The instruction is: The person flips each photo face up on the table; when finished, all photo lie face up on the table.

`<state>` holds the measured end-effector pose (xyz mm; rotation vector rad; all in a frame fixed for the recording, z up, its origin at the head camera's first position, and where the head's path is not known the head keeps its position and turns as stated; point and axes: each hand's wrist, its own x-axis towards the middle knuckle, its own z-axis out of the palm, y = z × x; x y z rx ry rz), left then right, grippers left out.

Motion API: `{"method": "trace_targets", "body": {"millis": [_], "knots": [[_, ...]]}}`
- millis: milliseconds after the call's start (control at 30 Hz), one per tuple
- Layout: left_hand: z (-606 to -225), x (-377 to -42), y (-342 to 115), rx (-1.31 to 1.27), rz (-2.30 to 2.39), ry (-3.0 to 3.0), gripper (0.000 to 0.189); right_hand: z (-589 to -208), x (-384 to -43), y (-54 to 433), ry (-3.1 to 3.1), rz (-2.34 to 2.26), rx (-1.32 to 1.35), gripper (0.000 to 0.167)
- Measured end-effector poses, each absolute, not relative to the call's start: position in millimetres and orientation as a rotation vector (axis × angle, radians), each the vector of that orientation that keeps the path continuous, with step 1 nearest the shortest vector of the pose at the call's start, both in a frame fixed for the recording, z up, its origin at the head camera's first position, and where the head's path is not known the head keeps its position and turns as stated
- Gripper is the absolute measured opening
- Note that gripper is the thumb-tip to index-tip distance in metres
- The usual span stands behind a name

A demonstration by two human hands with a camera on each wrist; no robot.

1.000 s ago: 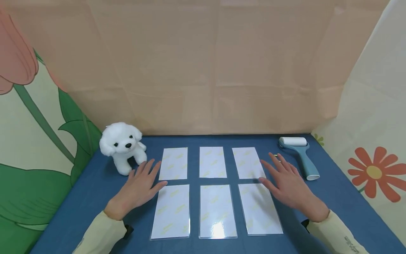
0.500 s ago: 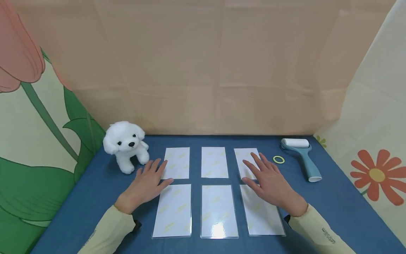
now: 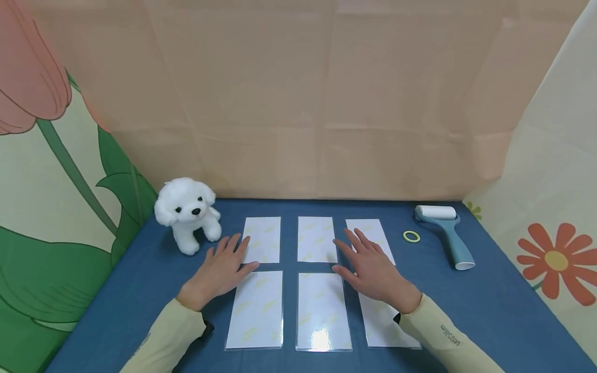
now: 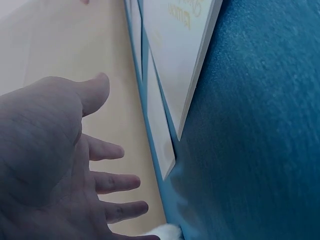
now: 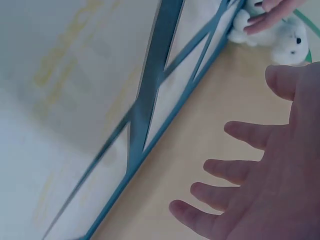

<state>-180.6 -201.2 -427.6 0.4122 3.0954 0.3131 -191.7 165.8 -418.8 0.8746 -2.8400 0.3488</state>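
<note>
White rectangular cards with faint yellow marks lie in two rows of three on the table. My left hand (image 3: 219,272), fingers spread, hovers at the left column, beside the far left card (image 3: 263,240) and near left card (image 3: 256,311). Over the right column is my right hand (image 3: 375,274), also spread and holding nothing; it partly hides the far right card (image 3: 380,233) and near right card (image 3: 384,326). In the middle column, the far card (image 3: 316,239) and near card (image 3: 322,311) show almost fully. Both wrist views show the palms (image 4: 45,145) raised off the cards.
A white plush dog (image 3: 188,212) sits at the back left. A yellow-green ring (image 3: 411,237) and a blue-handled roller (image 3: 450,230) lie at the back right. Brown paper (image 3: 298,103) hangs behind the blue-covered table (image 3: 503,321).
My right hand has moved left from beside the cards to above the right column, uncovering the ring. My left hand has shifted slightly right. The view has turned a little left.
</note>
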Motion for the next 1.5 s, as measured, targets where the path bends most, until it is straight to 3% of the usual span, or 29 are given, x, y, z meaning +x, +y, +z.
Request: {"method": "trace_targets", "body": {"millis": [1500], "knots": [[-441, -201, -204, 0.386, 0.286, 3.142, 0.069, -438, -240, 53, -2.708, 0.15, 1.148, 0.048]]}}
